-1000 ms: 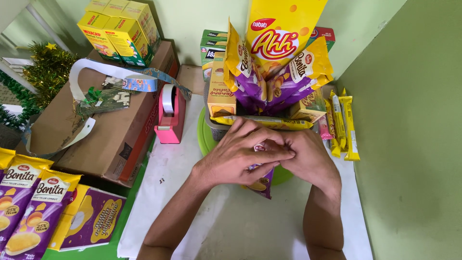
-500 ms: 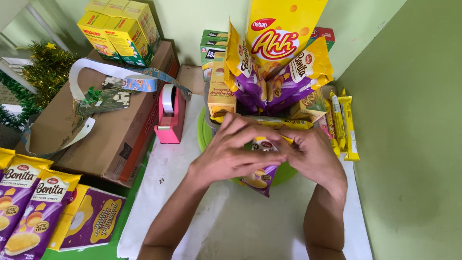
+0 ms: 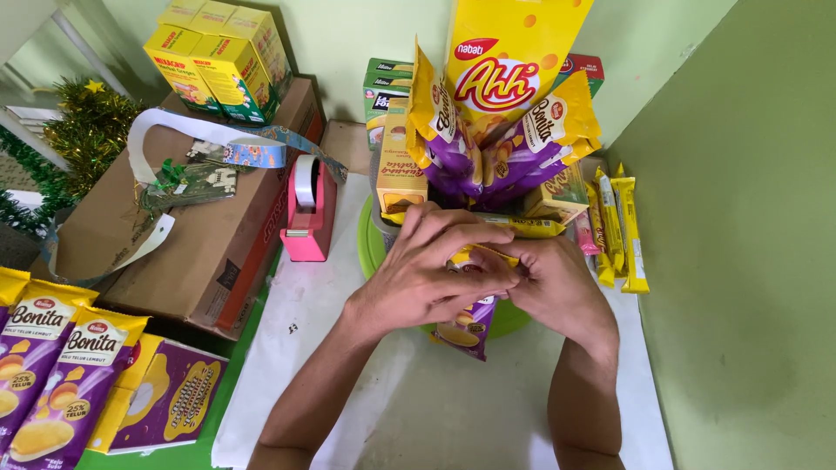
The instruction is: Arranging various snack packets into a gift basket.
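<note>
My left hand [image 3: 427, 270] and my right hand [image 3: 549, 283] meet in front of a tall bundle of snack packs [image 3: 501, 130] standing on a round green base [image 3: 370, 248]. Between them they pinch a purple and yellow snack packet [image 3: 466, 326], whose lower end hangs below my fingers. The left hand's fingers lie over the packet's top, pressing it against the bundle. The bundle holds a big yellow bag at the top, purple and yellow packets fanned below it, and small yellow boxes at the sides.
A pink tape dispenser [image 3: 306, 209] stands left of the base. A brown cardboard box [image 3: 174, 235] carries yellow boxes [image 3: 218, 57] and ribbon. More purple and yellow packets [image 3: 61, 374] lie at the lower left. Yellow wafer bars [image 3: 618, 231] lie by the green wall [image 3: 749, 235].
My hands parted slightly half a second ago, showing the packet, and have closed together over it again, a little higher against the bundle.
</note>
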